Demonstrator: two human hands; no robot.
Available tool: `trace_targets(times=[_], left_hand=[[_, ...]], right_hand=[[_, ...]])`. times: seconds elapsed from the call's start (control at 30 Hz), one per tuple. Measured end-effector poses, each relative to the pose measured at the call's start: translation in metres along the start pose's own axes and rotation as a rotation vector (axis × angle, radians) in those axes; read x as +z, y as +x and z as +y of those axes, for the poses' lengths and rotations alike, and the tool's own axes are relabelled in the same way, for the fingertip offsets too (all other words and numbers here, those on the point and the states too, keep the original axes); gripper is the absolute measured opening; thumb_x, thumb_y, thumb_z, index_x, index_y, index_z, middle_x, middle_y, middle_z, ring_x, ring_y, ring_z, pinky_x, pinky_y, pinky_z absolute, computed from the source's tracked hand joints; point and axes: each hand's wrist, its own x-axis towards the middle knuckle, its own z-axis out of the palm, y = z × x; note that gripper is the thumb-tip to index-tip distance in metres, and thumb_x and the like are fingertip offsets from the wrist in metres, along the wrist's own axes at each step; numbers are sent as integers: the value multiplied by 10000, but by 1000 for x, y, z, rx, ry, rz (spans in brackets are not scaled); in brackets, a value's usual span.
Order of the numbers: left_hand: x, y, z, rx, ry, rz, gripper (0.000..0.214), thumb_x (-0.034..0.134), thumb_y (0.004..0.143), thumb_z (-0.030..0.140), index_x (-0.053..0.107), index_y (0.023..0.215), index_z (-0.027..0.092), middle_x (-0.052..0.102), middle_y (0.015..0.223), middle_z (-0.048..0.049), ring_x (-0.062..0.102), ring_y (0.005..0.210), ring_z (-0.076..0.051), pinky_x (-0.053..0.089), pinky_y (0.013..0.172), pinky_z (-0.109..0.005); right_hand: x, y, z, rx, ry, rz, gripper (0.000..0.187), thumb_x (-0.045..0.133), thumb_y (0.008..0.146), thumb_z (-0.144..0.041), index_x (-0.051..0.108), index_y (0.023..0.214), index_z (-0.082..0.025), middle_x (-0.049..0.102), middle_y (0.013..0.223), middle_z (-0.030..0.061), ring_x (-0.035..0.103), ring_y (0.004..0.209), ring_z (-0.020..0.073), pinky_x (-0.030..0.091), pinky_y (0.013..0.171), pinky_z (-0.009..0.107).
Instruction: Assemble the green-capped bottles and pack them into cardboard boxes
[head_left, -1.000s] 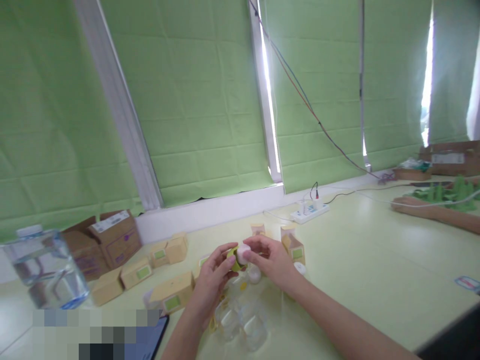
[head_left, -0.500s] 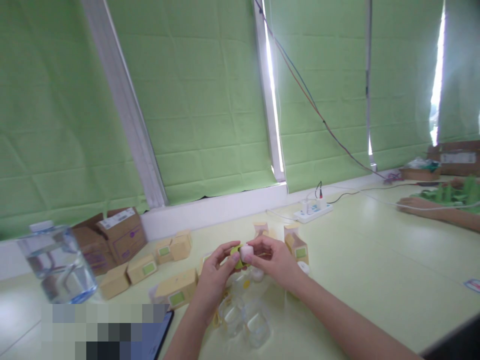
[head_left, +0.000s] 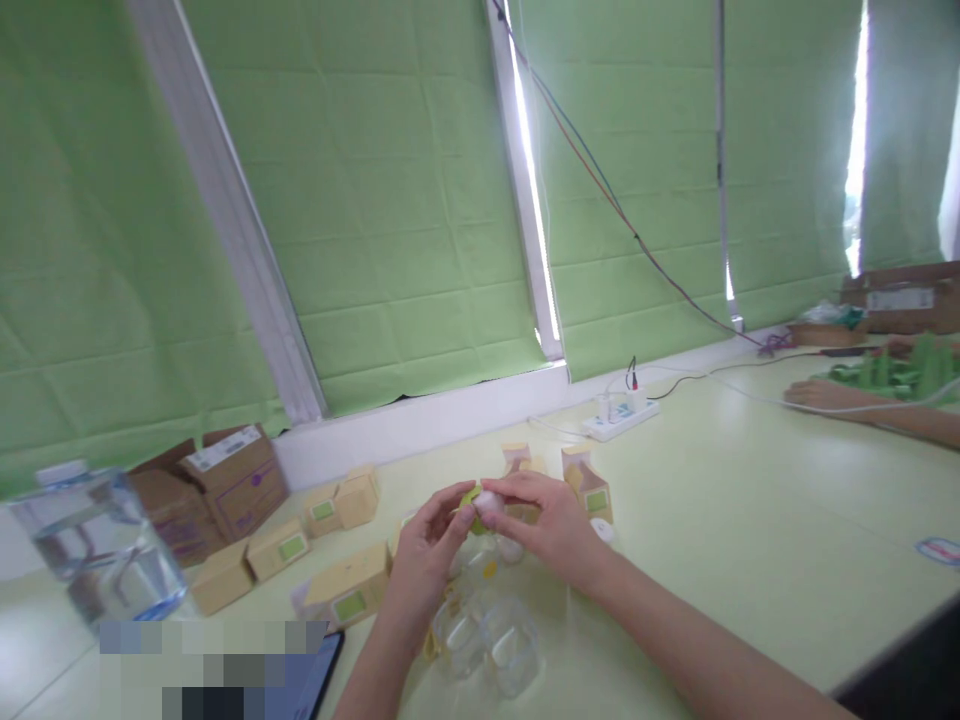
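Between my two hands, over the table, a small yellow-green piece (head_left: 470,497) touches a small rounded white piece (head_left: 489,502). The fingers of my left hand (head_left: 429,545) are closed on the yellow-green piece. My right hand (head_left: 551,520) pinches the white piece against it. What exactly these pieces are is too small to tell. Just below my hands lie clear plastic containers (head_left: 511,648), with another whitish round piece (head_left: 510,548) behind them. A white round lid-like disc (head_left: 601,530) rests right of my right hand.
Small tan boxes with green labels (head_left: 349,585) stand on the left, an open one (head_left: 589,485) behind my right hand. A large water bottle (head_left: 105,545), brown carton (head_left: 240,480) and dark-edged device (head_left: 326,675) are at left. Beyond are a power strip (head_left: 621,418) and another person's hand (head_left: 814,393).
The white piece sits a little closer against the yellow-green piece, and my right fingers have shifted slightly left. The whole view has turned a little.
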Motion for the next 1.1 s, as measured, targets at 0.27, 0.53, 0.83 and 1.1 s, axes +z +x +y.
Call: trace_targets(times=[0.27,0.53,0.83,1.1], left_hand=[[4,-1,6,9,129,-15,470,649,818,489,669,1175,185,709,1201,-92,657,1093,-261,498,977,-387],[-1,3,-7,59,267,-63,478,536,887,521,642,1243,219,680,1267,-66,595,1207,-267,411,1066,-422],[3,-3,0,176,460,4,366,445,941,415,631,1174,203,710,1150,-74,646,1062,-241,461,944,-351],[6,-8,-1,200,446,65,361,455,933,393,651,1180,218,705,1187,-66,644,1094,-239,451,978,-340]], right_hand=[[-2,-1,2,-69,-128,-14,371,752,796,-302,698,1157,-237,723,1059,44,660,961,197,518,886,344],[-3,-1,3,-116,-180,-1,274,746,799,-319,697,1056,-238,725,1028,36,656,970,210,503,891,359],[0,-3,5,-179,-195,-20,235,736,805,-285,692,1030,-230,701,997,43,641,966,201,507,878,338],[6,-3,-6,-194,-327,-8,195,699,764,-193,688,957,-218,690,936,47,638,894,198,506,830,320]])
